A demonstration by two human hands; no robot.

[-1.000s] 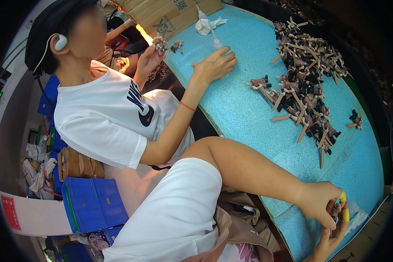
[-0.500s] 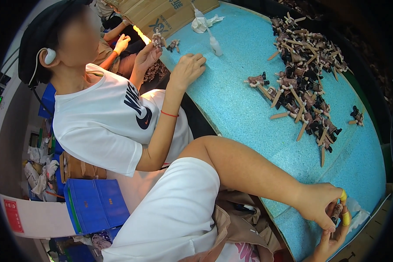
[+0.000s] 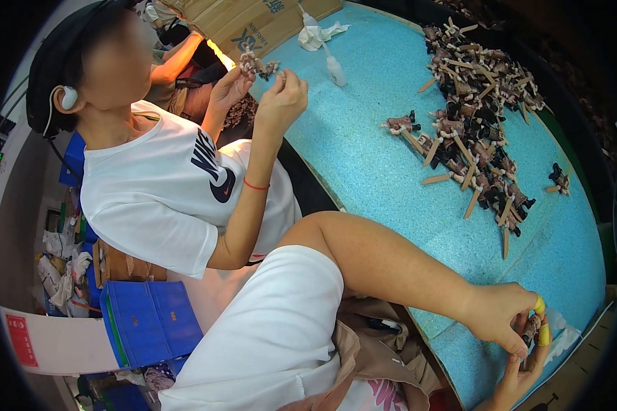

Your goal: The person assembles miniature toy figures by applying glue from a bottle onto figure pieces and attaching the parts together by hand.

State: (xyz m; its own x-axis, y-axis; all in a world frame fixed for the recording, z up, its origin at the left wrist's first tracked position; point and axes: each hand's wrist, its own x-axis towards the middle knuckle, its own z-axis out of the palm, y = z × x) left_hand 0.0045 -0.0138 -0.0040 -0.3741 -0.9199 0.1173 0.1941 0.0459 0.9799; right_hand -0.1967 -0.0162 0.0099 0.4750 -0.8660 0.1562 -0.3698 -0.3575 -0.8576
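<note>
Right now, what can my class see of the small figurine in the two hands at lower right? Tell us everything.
The figurine looks mainly brown with darker parts, perhaps moulded plastic. It slants in the picture, held between the fingers of the left hand and right hand, near the blue tabletop's lower-right end. Yellow-covered fingertips surround it, hiding finer detail.

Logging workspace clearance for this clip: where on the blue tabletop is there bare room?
The widest bare patch of blue tabletop lies between the white bottle, the figurine pile and the left forearm. Another lies between the lone figurine and the left hand. Crowded: the pile, and where that hand meets the right hand around the held figurine.
</note>
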